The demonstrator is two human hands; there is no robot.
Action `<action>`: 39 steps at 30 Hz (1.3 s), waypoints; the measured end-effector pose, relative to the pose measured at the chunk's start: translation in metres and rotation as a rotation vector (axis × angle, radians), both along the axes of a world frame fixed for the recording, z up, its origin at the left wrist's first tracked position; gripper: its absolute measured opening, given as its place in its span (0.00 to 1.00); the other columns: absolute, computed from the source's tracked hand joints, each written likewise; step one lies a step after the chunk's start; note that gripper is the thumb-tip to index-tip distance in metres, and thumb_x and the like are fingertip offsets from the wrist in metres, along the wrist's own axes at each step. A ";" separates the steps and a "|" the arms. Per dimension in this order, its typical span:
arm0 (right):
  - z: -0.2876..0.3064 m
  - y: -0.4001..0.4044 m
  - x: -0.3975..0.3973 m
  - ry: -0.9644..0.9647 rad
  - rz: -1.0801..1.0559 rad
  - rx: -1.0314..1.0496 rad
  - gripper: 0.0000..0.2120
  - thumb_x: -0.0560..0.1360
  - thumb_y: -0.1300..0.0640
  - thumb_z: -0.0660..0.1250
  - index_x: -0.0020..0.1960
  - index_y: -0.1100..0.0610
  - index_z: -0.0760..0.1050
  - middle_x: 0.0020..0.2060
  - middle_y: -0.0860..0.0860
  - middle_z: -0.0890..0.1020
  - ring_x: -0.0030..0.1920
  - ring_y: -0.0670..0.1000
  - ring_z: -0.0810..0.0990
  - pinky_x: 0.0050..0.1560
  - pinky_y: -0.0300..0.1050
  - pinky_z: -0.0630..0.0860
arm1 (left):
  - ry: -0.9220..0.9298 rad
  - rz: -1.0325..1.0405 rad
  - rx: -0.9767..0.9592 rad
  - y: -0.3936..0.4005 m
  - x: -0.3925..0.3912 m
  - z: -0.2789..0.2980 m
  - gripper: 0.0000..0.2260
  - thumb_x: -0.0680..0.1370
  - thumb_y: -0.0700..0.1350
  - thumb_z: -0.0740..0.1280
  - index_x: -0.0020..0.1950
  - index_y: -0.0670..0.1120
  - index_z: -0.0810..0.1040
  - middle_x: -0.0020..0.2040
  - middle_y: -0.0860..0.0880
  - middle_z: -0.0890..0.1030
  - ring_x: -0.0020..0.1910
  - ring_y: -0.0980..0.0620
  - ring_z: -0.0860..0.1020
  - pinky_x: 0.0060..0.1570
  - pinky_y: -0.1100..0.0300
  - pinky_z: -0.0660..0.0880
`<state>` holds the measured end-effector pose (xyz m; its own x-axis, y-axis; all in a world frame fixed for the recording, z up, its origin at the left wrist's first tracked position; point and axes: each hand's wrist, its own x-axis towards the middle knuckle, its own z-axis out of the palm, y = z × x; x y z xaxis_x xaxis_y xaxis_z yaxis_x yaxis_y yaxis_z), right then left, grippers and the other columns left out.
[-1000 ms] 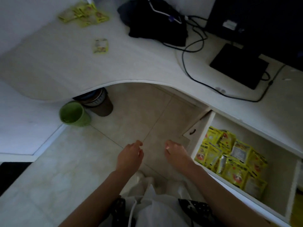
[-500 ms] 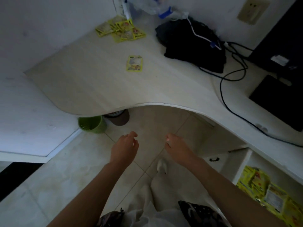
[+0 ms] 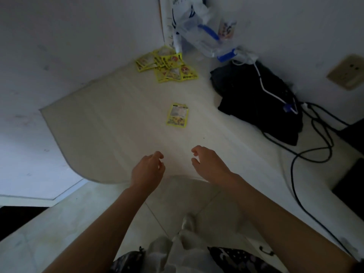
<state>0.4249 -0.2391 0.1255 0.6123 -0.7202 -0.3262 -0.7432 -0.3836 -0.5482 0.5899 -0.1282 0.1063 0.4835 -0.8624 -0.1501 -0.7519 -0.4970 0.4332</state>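
**A:** so what are the hands up to here? it's so dim I can barely read it

**B:** both arms reach forward, backs of the hands up. the left hand (image 3: 147,170) hangs over the desk's (image 3: 108,125) front edge with its fingers loosely curled and the thumb near the forefinger, holding nothing. the right hand (image 3: 209,164) is just beside it over the same edge, fingers bent and a bit spread, also holding nothing. can't tell if either one touches the desk.

**A:** and the packet?

**B:** one yellow packet (image 3: 177,115) lies flat mid-desk, further in from the front edge and apart from both hands. a pile (image 3: 167,66) of the same kind overlaps at the desk's far corner.

**A:** anything you can't make out?

**B:** plenty lol. the print on the packet is too blurry to read. the bag (image 3: 256,103) on the desk's right side is just a black lump with a white cord (image 3: 264,89) across it. the cables (image 3: 315,138) run off the desk's right end and get cut by the frame. most fingertips curl under the hands, so they're hidden. there's a plastic bag (image 3: 199,34) at the desk's back, but I can't tell what's in it.
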 end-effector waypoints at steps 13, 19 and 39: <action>-0.011 -0.127 0.112 0.108 0.025 -0.010 0.18 0.79 0.54 0.59 0.67 0.60 0.67 0.61 0.60 0.73 0.61 0.60 0.73 0.58 0.51 0.73 | -0.062 -0.082 0.026 -0.127 0.116 -0.006 0.12 0.79 0.46 0.60 0.61 0.48 0.74 0.53 0.48 0.81 0.55 0.46 0.77 0.50 0.52 0.75; -0.033 -0.164 0.149 0.251 -0.166 0.135 0.27 0.77 0.50 0.65 0.68 0.63 0.62 0.63 0.61 0.69 0.62 0.61 0.73 0.59 0.51 0.73 | -0.053 -0.148 0.070 -0.190 0.178 -0.011 0.12 0.79 0.47 0.60 0.61 0.48 0.74 0.56 0.48 0.80 0.56 0.46 0.76 0.52 0.51 0.76; -0.068 -0.222 0.202 0.364 -0.256 0.106 0.31 0.70 0.53 0.73 0.65 0.58 0.60 0.59 0.58 0.67 0.57 0.62 0.74 0.51 0.53 0.74 | 0.342 0.291 0.085 -0.369 0.246 -0.047 0.18 0.76 0.47 0.66 0.63 0.40 0.73 0.63 0.41 0.76 0.62 0.43 0.74 0.53 0.57 0.70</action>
